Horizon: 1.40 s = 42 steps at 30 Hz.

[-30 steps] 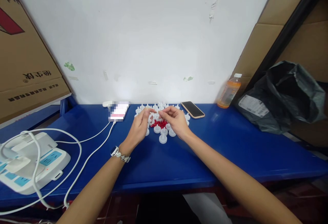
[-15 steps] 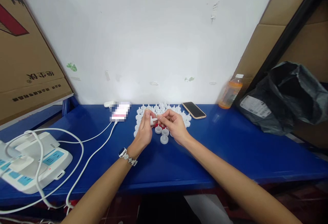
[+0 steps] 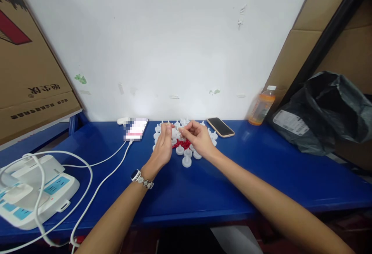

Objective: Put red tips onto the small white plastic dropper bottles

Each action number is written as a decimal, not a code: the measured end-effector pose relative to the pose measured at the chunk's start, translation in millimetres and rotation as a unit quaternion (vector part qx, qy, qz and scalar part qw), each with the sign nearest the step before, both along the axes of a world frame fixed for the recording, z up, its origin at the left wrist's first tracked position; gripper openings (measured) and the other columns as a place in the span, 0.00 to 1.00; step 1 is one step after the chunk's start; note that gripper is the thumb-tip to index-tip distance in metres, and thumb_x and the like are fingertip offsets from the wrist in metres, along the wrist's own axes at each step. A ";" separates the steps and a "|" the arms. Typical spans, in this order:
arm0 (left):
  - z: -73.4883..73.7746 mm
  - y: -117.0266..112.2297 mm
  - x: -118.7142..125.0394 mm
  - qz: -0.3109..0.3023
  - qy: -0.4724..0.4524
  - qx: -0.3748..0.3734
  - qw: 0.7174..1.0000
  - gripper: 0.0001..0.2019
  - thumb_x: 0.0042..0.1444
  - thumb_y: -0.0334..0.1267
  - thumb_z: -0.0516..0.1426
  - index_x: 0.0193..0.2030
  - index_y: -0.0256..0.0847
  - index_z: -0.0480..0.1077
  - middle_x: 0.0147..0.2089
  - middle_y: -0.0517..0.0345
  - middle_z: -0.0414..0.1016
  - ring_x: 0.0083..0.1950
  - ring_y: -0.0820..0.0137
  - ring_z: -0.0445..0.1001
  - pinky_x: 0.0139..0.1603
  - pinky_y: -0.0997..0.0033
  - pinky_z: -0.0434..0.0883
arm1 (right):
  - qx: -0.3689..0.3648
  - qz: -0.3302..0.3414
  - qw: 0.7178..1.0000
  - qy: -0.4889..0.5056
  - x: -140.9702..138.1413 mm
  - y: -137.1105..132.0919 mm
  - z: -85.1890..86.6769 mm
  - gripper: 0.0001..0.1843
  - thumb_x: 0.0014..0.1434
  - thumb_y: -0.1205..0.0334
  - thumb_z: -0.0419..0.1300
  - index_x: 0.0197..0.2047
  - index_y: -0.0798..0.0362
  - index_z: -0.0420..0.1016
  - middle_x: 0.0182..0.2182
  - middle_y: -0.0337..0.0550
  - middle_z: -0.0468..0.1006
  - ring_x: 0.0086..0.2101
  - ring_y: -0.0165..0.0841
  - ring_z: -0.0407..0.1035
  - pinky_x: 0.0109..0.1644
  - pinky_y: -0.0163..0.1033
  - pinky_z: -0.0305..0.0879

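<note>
My left hand [image 3: 163, 145] is curled round a white plastic nozzle cap [image 3: 174, 133], partly hidden by the fingers. Just to its right, the thumb and fingertips of my right hand [image 3: 201, 139] are pinched close to the cap's tip; whatever they grip is too small to make out. Below and between the hands lies a pile of small red pieces [image 3: 182, 144]. Around that pile stand several more white nozzle caps, their spouts pointing up, with one cap [image 3: 186, 162] nearest to me.
On the blue table [image 3: 232, 184] a dark-screened phone [image 3: 221, 126] lies behind my right hand. A lit phone [image 3: 137, 129] with a cable is at the left, beyond a power strip [image 3: 55, 192]. An orange drink bottle [image 3: 262, 106] and black plastic bag [image 3: 316, 110] stand right.
My hands have drawn slightly apart, uncovering more of the red pieces. The cap in my left hand shows less of its tip. The view has shifted a little.
</note>
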<state>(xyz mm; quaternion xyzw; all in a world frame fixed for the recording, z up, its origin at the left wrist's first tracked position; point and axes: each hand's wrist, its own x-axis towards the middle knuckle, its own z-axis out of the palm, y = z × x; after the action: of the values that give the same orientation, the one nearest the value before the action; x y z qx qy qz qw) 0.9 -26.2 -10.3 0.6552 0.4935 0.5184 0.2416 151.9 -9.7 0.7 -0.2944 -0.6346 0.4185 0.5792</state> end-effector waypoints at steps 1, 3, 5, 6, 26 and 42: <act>1.6 2.1 -5.6 0.014 0.031 0.015 0.999 0.23 0.69 0.57 0.37 0.47 0.44 0.62 0.43 0.53 0.70 0.46 0.64 0.71 0.50 0.61 0.68 | 0.017 -0.014 0.999 -0.033 2.1 15.0 1.8 0.14 0.56 0.51 0.65 0.30 0.52 0.69 0.25 0.39 0.77 0.26 0.30 0.70 0.33 0.36 0.67; 3.4 6.4 -16.2 0.040 0.095 0.049 0.994 0.17 0.69 0.53 0.42 0.47 0.43 0.62 0.45 0.53 0.70 0.49 0.62 0.70 0.52 0.58 0.66 | 0.041 -0.067 0.991 -0.107 3.6 51.6 6.0 0.11 0.58 0.55 0.63 0.31 0.52 0.69 0.25 0.39 0.78 0.27 0.30 0.71 0.32 0.35 0.66; 3.2 10.1 -23.8 0.048 0.163 0.075 0.983 0.13 0.69 0.48 0.46 0.44 0.43 0.63 0.44 0.53 0.71 0.48 0.62 0.69 0.51 0.58 0.65 | 0.043 -0.134 0.970 -0.199 0.7 91.4 9.2 0.07 0.58 0.60 0.60 0.31 0.53 0.70 0.26 0.40 0.79 0.28 0.30 0.72 0.34 0.34 0.66; 2.4 11.4 -26.0 0.047 0.193 0.081 0.977 0.11 0.68 0.46 0.47 0.42 0.43 0.64 0.43 0.54 0.71 0.47 0.62 0.69 0.50 0.58 0.66 | 0.043 -0.162 0.951 -0.260 -2.3 110.1 10.0 0.04 0.59 0.63 0.58 0.32 0.53 0.71 0.28 0.41 0.80 0.29 0.30 0.73 0.35 0.34 0.66; -2.9 10.3 -23.5 0.038 0.283 0.060 0.957 0.11 0.67 0.43 0.49 0.37 0.43 0.67 0.44 0.54 0.70 0.49 0.60 0.68 0.49 0.57 0.66 | 0.071 -0.183 0.805 -0.560 -20.7 148.0 2.5 0.05 0.54 0.63 0.61 0.32 0.53 0.79 0.34 0.46 0.83 0.41 0.41 0.74 0.56 0.49 0.55; -0.4 3.2 -18.1 -0.057 0.184 0.060 0.980 0.17 0.69 0.49 0.47 0.57 0.43 0.63 0.52 0.50 0.72 0.50 0.63 0.72 0.53 0.61 0.69 | -0.048 -0.027 0.991 -0.119 12.1 19.8 0.9 0.14 0.59 0.50 0.60 0.35 0.53 0.76 0.29 0.43 0.81 0.30 0.34 0.72 0.37 0.39 0.64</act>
<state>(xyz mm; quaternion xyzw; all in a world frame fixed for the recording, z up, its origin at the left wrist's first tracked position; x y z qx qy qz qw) -17.2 -22.9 -10.8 0.7796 0.4593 0.4035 0.1359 164.0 10.2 1.6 -0.3869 -0.6695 0.3949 0.4961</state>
